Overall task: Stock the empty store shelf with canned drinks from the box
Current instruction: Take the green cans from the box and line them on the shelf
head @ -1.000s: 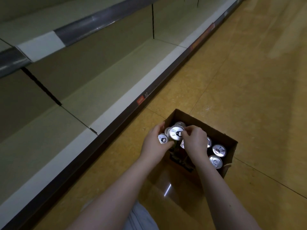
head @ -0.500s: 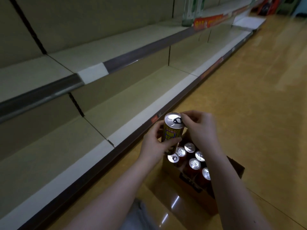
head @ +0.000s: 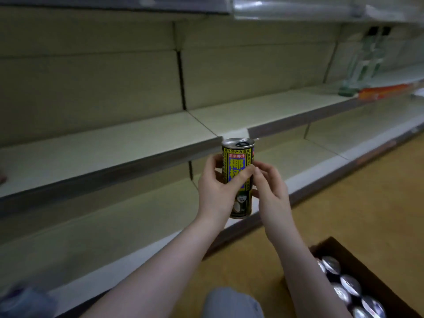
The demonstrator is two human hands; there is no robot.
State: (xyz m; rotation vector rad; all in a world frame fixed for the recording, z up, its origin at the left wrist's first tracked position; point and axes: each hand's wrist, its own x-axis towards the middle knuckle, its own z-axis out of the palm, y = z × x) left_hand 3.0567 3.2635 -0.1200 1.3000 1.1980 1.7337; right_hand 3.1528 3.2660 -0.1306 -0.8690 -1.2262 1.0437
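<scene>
Nearest, at the lower right, an open cardboard box [head: 358,255] on the floor holds silver-topped cans [head: 351,284]. Above it, both hands hold one can [head: 238,161] upright in the air, level with the front edge of the bare middle shelf [head: 114,143]. The left hand [head: 215,191] wraps its fingers round the body; the right hand [head: 271,191] curls its fingertips against the side. The can is slim, black and yellow. A red band reads 正宗椰汁, a large white 椰 sits on blue, and a coconut picture lies below. Far right, blurred green bottles [head: 360,65] stand on the shelf.
</scene>
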